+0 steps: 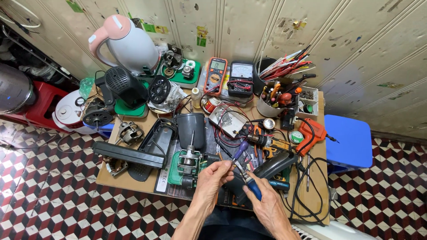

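Note:
My left hand [212, 177] is closed around a small part that I cannot make out, held above the near edge of the wooden worktable [113, 178]. My right hand [267, 202] grips blue-handled pliers [251, 186], whose jaws meet the part at my left fingertips. A purple-handled screwdriver [240, 150] lies just beyond the hands. To the left of my left hand a small motor on a green base [189, 162] stands beside a dark grey plastic cup-shaped housing [191, 128].
The table is crowded: a black fan part [129, 153], two multimeters [227, 76], an orange soldering gun [310, 132], a tool cup [278, 95], a pink-and-white kettle [124, 44], tangled black cables [307, 191]. A blue stool [349, 140] stands at the right.

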